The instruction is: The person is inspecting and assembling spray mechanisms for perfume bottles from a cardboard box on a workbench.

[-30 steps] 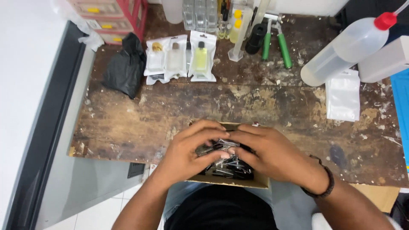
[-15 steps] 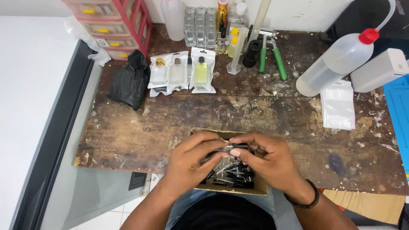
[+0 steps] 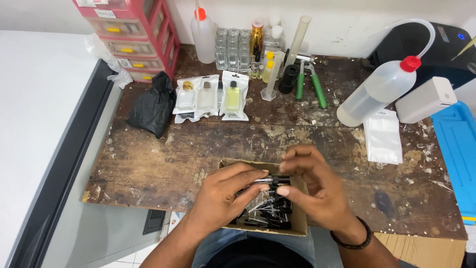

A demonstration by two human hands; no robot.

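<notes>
Vial (image 3: pixel 270 180), small with a black cap, is being pinched between left hand (image 3: pixel 223 196) and right hand (image 3: pixel 312 186), both grips clamped on it, above the cardboard box (image 3: pixel 300 226) at the bench (image 3: pixel 163 164) edge. Slipping fingertips could be dropping it among the loose vials (image 3: pixel 267 213).

The left hand (image 3: pixel 220 198) and the right hand (image 3: pixel 315 191) cover a good part of the cardboard box (image 3: pixel 233 164), so many of the small black-capped vials (image 3: pixel 270 211) inside are hidden. The little vial (image 3: pixel 270 179) pinched between the fingers is too small to see well. The red drawer unit (image 3: pixel 134 34) is cut off at the top edge. The blue tray (image 3: pixel 458 159) and the black machine (image 3: pixel 436 44) run off the right side. Both forearms go out at the bottom edge.
</notes>
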